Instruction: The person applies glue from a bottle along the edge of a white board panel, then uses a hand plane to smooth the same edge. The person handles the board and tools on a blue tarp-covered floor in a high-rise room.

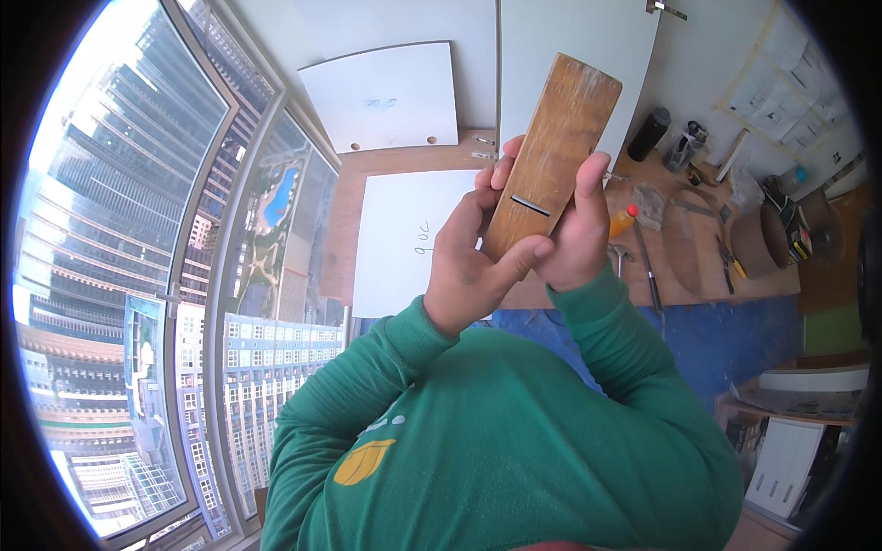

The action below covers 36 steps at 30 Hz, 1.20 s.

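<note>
Between my hands is a wooden hand plane (562, 129), its flat, worn sole turned up towards me. A narrow dark slot with a metal edge crosses the sole near its lower end. My left hand (469, 262) wraps the lower left side, with the thumb across the bottom end and fingertips showing along the far left edge. My right hand (579, 230) cups the right side from beneath, thumb up along the edge; its other fingers are mostly hidden behind the wood. The plane is tilted, its top end leaning to the right, above the workbench.
A white panel (386, 248) lies on the wooden bench (340, 211); another white board (386, 101) leans on the wall. To the right are a hammer (621, 259), an orange bottle with a red cap (623, 222), pliers (732, 257) and a black flask (650, 134). Windows line the left.
</note>
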Each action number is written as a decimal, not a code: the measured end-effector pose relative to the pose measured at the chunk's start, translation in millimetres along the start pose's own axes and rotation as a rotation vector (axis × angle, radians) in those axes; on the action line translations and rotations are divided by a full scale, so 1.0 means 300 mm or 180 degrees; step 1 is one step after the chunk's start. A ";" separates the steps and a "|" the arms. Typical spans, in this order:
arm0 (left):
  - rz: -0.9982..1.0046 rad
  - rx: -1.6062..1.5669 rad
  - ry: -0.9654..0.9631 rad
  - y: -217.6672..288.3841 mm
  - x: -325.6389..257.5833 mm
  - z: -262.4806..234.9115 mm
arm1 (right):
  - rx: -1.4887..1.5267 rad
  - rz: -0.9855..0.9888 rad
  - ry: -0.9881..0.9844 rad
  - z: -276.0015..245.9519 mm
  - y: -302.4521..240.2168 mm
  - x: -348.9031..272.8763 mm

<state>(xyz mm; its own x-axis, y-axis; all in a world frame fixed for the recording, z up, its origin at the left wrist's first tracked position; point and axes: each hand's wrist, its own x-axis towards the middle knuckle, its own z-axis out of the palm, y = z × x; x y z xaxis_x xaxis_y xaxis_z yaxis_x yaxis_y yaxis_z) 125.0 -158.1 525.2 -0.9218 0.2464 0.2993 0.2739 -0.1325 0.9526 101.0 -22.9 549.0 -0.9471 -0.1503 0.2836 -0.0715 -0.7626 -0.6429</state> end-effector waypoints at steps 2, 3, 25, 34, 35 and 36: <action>0.0442 0.0692 -0.0028 0.023 -0.008 0.019 | 0.0134 -0.0022 -0.0154 -0.014 0.004 0.006; 0.0663 0.1034 -0.0048 0.032 -0.013 0.025 | 0.0031 -0.0052 -0.0158 -0.017 0.003 0.008; 0.2199 0.3426 -0.0455 0.208 0.138 -0.038 | -0.1104 -0.0067 -0.0724 0.028 0.041 -0.031; 0.2131 0.2354 0.0494 0.256 0.364 -0.110 | -0.1507 0.0621 -0.0286 -0.010 0.101 -0.060; 0.2099 0.2432 0.0552 0.248 0.389 -0.125 | -0.1663 0.0676 -0.0201 -0.019 0.106 -0.062; 0.2065 0.2510 0.0608 0.242 0.410 -0.143 | -0.1494 0.0823 -0.0163 -0.020 0.101 -0.060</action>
<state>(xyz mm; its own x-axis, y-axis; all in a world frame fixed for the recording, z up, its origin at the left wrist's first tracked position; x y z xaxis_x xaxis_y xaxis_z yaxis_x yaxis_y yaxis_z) 19.7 -178.7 628.9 -0.5423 0.1865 0.8192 0.7713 0.4972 0.3974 114.0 -39.5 520.0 -0.9367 -0.3354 0.1008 0.0186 -0.3351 -0.9420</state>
